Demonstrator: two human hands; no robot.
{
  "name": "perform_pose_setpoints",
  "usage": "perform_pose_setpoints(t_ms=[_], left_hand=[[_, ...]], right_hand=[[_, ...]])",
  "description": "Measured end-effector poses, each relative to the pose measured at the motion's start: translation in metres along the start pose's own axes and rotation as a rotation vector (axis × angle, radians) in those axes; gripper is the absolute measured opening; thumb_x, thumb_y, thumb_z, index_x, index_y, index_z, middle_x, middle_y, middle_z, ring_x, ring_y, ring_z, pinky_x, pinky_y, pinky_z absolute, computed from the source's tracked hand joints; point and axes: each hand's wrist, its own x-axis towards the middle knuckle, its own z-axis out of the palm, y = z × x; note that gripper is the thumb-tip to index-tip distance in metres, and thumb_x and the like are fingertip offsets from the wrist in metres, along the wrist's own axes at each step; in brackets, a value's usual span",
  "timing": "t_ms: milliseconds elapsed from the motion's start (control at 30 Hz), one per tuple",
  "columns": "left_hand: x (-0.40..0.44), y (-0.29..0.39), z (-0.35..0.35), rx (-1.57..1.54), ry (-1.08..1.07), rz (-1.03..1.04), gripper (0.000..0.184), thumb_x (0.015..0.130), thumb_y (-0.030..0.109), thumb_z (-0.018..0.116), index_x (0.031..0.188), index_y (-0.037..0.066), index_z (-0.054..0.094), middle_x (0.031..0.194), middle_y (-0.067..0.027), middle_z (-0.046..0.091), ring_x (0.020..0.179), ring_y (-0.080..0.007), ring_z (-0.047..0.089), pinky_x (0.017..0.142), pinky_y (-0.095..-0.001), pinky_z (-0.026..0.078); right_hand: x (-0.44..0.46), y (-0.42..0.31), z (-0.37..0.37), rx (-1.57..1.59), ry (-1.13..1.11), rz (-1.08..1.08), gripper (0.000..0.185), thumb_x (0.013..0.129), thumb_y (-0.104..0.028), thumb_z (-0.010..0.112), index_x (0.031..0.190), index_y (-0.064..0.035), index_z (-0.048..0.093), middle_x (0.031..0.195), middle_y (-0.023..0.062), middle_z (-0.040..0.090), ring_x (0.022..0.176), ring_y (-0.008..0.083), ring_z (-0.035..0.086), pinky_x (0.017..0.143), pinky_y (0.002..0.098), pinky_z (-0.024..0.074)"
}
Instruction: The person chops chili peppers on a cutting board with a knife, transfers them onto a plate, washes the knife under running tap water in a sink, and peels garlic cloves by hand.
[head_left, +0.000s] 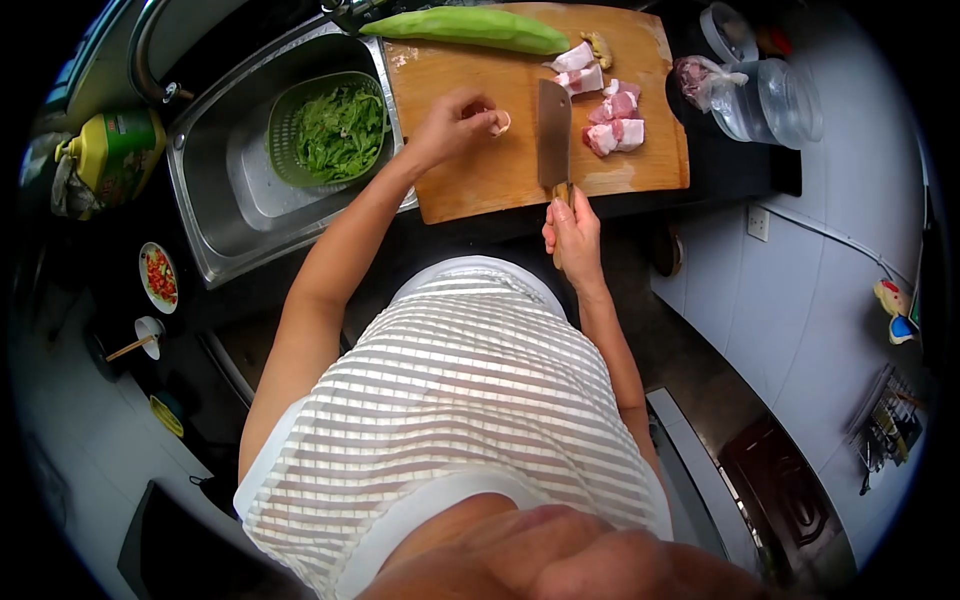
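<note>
My right hand (574,240) is wrapped round the wooden handle of a cleaver (554,135), whose broad blade points away from me over the wooden cutting board (470,185). To its left, my left hand (458,122) is closed in a pinch on a small pale pinkish piece (502,123), too small to name surely. Chunks of fatty raw pork (615,135) lie right of the blade, with more pork (578,80) beyond its tip. A knobby piece of ginger (599,48) sits behind them. Along the board's far edge rests a long peeled green gourd (470,30).
Left of the board is a steel sink (240,165) holding a green basket (275,130) of leafy greens. A plastic container (745,110) and bagged meat (697,82) stand right. A bowl of chopped peppers (158,277) and a yellow-green jug (118,155) are left.
</note>
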Motion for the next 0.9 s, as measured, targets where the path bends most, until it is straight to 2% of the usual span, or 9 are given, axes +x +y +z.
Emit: perform_pose_setpoints(t_ms=[33,100,200,400,467,700,800,867,900], left_hand=[[-0.003,0.000,0.004,0.002,0.001,-0.004,0.012,0.077,0.014,0.063,0.082,0.004,0.060,0.080,-0.0095,0.058,0.064,-0.0222,0.059,0.061,-0.0274,0.047],[-0.010,0.003,0.018,0.477,0.145,0.028,0.013,0.076,0.015,0.065,0.081,0.004,0.060,0.076,-0.0086,0.057,0.064,-0.0187,0.059,0.059,-0.0255,0.047],[-0.021,-0.012,0.035,0.605,0.200,0.252,0.018,0.072,0.020,0.067,0.079,0.004,0.060,0.069,-0.0099,0.056,0.058,-0.0240,0.055,0.054,-0.0337,0.045],[-0.043,-0.007,-0.015,0.657,0.461,0.182,0.029,0.069,0.018,0.069,0.093,0.006,0.058,0.088,-0.0110,0.054,0.080,-0.0271,0.055,0.067,-0.0335,0.045],[-0.041,-0.009,-0.020,0.642,0.437,0.158,0.028,0.069,0.013,0.067,0.094,0.006,0.058,0.095,-0.0118,0.054,0.082,-0.0279,0.054,0.069,-0.0331,0.045],[-0.026,-0.013,0.017,0.677,-0.037,0.625,0.028,0.067,0.003,0.063,0.095,0.006,0.058,0.093,-0.0106,0.056,0.087,-0.0298,0.054,0.076,-0.0361,0.045],[-0.035,-0.016,0.031,0.574,-0.058,0.449,0.023,0.068,0.007,0.065,0.091,0.005,0.059,0.092,-0.0111,0.057,0.084,-0.0286,0.055,0.071,-0.0348,0.046],[-0.040,-0.016,0.038,0.637,-0.043,0.437,0.020,0.069,0.009,0.066,0.088,0.005,0.059,0.092,-0.0114,0.057,0.081,-0.0275,0.055,0.067,-0.0342,0.046],[-0.040,-0.017,0.042,0.627,0.008,0.481,0.021,0.069,0.009,0.066,0.089,0.005,0.059,0.091,-0.0116,0.056,0.080,-0.0280,0.055,0.067,-0.0344,0.046]], right_hand=[[0.001,0.001,0.000,0.015,0.004,0.000,0.031,0.090,-0.019,0.045,0.113,0.0009,0.044,0.065,-0.0010,0.042,0.047,0.0038,0.039,0.039,0.0176,0.0327],[0.002,0.003,-0.001,0.029,0.004,0.002,0.032,0.090,-0.020,0.045,0.114,0.0008,0.044,0.065,-0.0010,0.042,0.047,0.0039,0.039,0.039,0.0176,0.0327],[0.002,0.005,-0.001,0.027,-0.006,0.013,0.034,0.090,-0.020,0.045,0.116,0.0011,0.043,0.065,-0.0013,0.042,0.047,0.0040,0.040,0.039,0.0179,0.0331],[-0.001,0.003,-0.011,-0.129,0.011,0.032,0.037,0.090,-0.021,0.045,0.118,0.0018,0.042,0.065,-0.0017,0.042,0.048,0.0038,0.041,0.040,0.0184,0.0342],[0.002,0.004,-0.011,-0.100,0.003,0.022,0.037,0.090,-0.021,0.046,0.119,0.0017,0.042,0.065,-0.0017,0.042,0.049,0.0037,0.041,0.040,0.0181,0.0345],[-0.002,-0.001,-0.003,-0.111,-0.031,0.091,0.036,0.089,-0.021,0.047,0.118,0.0008,0.043,0.060,-0.0025,0.043,0.050,0.0032,0.041,0.041,0.0184,0.0349],[-0.007,-0.006,0.000,-0.158,-0.027,0.101,0.035,0.089,-0.020,0.048,0.117,0.0003,0.044,0.057,-0.0009,0.044,0.051,0.0045,0.044,0.043,0.0212,0.0371],[-0.012,-0.010,0.001,-0.396,-0.015,0.013,0.034,0.088,-0.018,0.048,0.116,0.0012,0.044,0.061,0.0061,0.050,0.054,0.0115,0.050,0.051,0.0275,0.0427],[-0.013,-0.010,0.003,-0.502,-0.001,-0.063,0.034,0.086,-0.016,0.050,0.114,0.0015,0.044,0.071,0.0144,0.055,0.062,0.0230,0.057,0.061,0.0332,0.0452]])
